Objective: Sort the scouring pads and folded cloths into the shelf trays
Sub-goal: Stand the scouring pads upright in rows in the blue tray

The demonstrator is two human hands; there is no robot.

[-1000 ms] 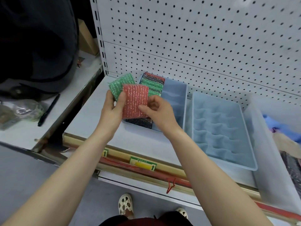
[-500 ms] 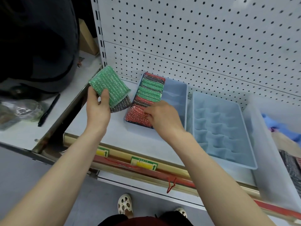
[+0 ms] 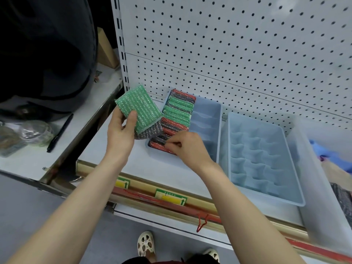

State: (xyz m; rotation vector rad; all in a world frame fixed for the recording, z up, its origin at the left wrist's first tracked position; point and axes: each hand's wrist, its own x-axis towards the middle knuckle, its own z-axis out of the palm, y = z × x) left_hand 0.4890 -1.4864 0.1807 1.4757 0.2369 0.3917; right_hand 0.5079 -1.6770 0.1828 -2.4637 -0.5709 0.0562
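A: Left hand (image 3: 120, 134)?

B: Grasping 2 pads, held up over the shelf's (image 3: 114, 149) left edge. The green pad (image 3: 140, 107) is on top, thumb across its near corner. A grey pad (image 3: 148, 132) sticks out beneath it. Both are clear of the shelf.

A: Right hand (image 3: 187, 147)?

B: At the near end of the left tray (image 3: 208, 119), fingers curled, pinching the red pad (image 3: 158, 145) at the near end of the row.

A: Contents of that tray?

B: 1 row of pads (image 3: 177, 115) standing on edge along its left side, from the back wall to the near wall: red, green and grey mixed. The tray's right side shows bare dividers.

A: Other trays?

B: A second tray (image 3: 266, 195) just beside it to the right, divided into small cells, nothing seen in them. Past it, at the shelf's right edge, a clear bin (image 3: 322, 187); something blue and something dark show inside, too blurred to name.

A: Anything else?

B: A pegboard (image 3: 228, 54) backs the shelf. Left of the shelf, on a lower counter (image 3: 28, 161), lies a black pen (image 3: 60, 133).
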